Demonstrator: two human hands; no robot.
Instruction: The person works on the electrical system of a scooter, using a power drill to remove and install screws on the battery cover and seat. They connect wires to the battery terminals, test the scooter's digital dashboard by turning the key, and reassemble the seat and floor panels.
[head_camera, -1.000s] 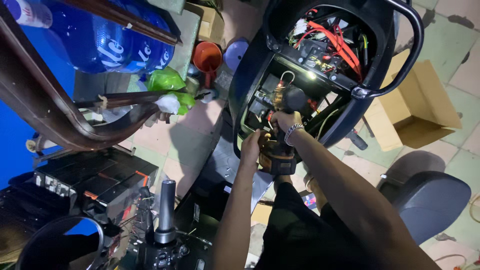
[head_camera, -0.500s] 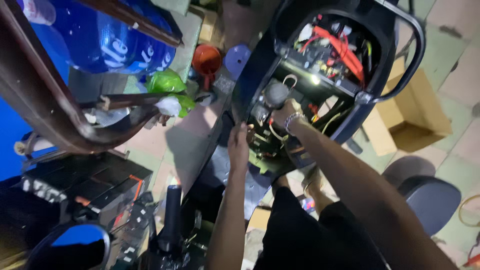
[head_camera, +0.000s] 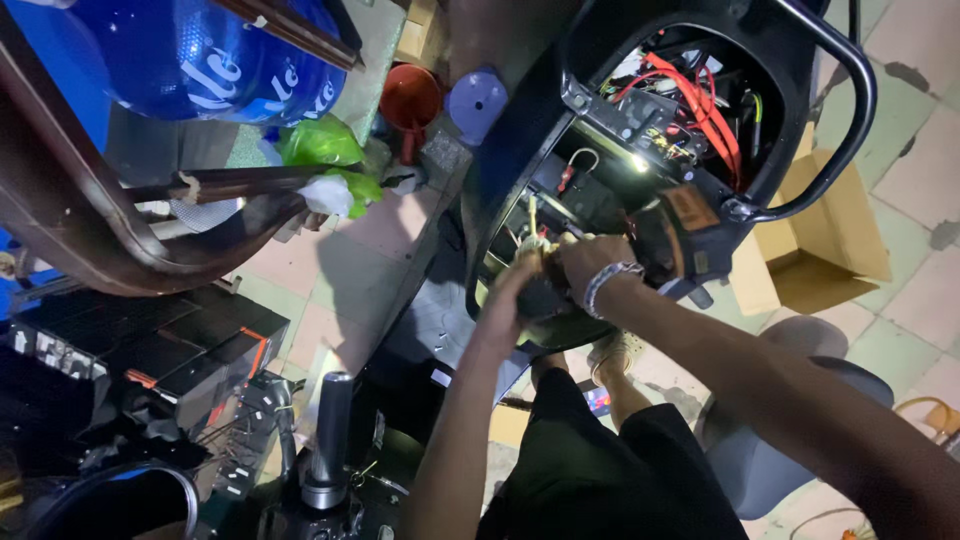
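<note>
At the centre of the head view, a black scooter body with its under-seat bay open (head_camera: 520, 130) fills most of the frame, ringed at the rear by a black tubular grab rail (head_camera: 855, 110). Inside the bay, a bundle of red wires (head_camera: 700, 95) runs over dark electrical parts, lit by a small bright lamp. To the upper left stand large blue plastic water bottles (head_camera: 190, 60), with a curved brown metal frame (head_camera: 120, 250) crossing below them. An open brown cardboard box (head_camera: 815, 240) lies on the tiled floor (head_camera: 900, 330) to the right of the scooter. A black stacked case with orange trim (head_camera: 150, 350) sits at the lower left, next to a grey metal handlebar stem (head_camera: 328, 430). Near the bottles there is a green plastic bag (head_camera: 320, 145), an orange plastic cup (head_camera: 410, 100) and a pale purple round lid (head_camera: 477, 100).

Both hands meet at the lower front edge of the bay. The right hand (head_camera: 590, 262), with a silver wrist chain (head_camera: 608, 283), is curled around a small dark component with pale wires (head_camera: 540, 290), fingers closed on it. The left hand (head_camera: 510, 300) presses against the same part from below; its fingers bend towards it, but I cannot tell whether they grip or merely touch it.
</note>
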